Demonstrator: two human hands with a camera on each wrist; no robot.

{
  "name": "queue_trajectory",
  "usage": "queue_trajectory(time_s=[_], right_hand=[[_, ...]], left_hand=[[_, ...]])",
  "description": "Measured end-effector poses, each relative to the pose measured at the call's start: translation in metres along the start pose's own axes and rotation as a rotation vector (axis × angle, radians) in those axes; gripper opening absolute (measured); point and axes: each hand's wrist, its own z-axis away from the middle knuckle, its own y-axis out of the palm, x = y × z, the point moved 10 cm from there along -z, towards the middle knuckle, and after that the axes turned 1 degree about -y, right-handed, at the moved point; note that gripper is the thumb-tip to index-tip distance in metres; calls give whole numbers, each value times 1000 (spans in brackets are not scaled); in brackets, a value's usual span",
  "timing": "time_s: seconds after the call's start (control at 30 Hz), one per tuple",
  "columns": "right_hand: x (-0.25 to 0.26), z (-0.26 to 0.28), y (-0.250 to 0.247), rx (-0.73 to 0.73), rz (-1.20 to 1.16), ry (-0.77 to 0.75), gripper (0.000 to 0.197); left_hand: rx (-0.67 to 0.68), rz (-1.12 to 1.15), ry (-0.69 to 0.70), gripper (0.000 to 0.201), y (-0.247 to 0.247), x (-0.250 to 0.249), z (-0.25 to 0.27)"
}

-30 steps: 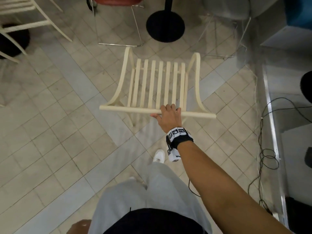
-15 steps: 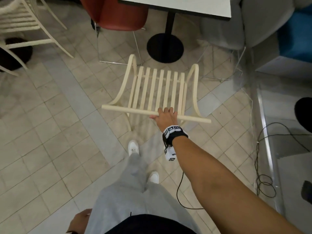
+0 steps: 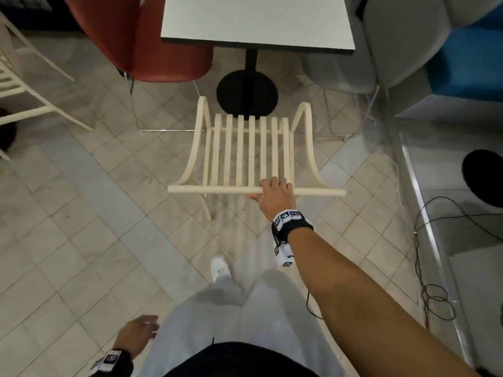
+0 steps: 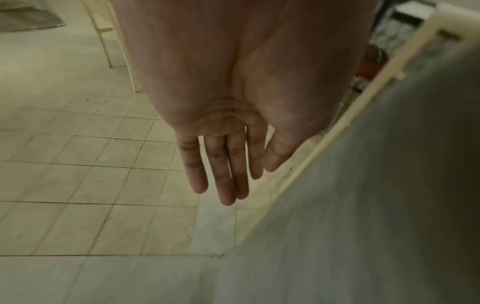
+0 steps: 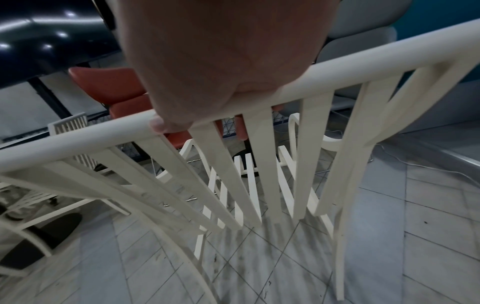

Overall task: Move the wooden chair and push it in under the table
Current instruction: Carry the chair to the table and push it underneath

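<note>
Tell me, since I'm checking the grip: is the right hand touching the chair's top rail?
Touching. The right wrist view shows the right hand wrapped round the chair's top rail, fingers curled beneath it.

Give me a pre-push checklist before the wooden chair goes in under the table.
1. Grip: right hand curls round the top rail of the wooden chair: ok.
2. Left hand free, fingers straight, holding nothing: ok.
3. Alignment: chair roughly centred on the table and its black pedestal base: ok.
4. Side clearance: red chair to the left and grey chair to the right flank the gap, both apart from the wooden chair: ok.
5. Seat under the tabletop: not yet, not ok.
6. Front legs clear of the pedestal base: cannot tell.
</note>
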Motion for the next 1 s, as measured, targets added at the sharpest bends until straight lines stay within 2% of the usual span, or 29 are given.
queue_trajectory(time_s=[0.07, 0.13, 0.4, 0.53, 0.73, 0.87, 1.0], right_hand=[[0, -14, 0, 17, 5, 1, 70], [-2, -27, -1, 19, 12, 0, 70], [-7, -51, -9, -4, 50, -12, 62], [-11, -65, -12, -13, 43, -25, 61], [-27, -114, -17, 13, -5, -13, 64], [-34, -143, -23, 23, -21, -41, 63], [-38, -147, -23, 18, -24, -61, 55]], left_hand=[[3, 121, -15, 24, -20, -16, -11], [12, 121, -30, 22, -32, -33, -19], [83, 86, -70, 25, -17, -76, -44], [42, 122, -88, 25, -16, -109, -48], [31, 107, -88, 28, -13, -159, -55], [-49, 2, -18, 31, -18, -207, -51], [-105, 4, -32, 41, -31, -228, -50]])
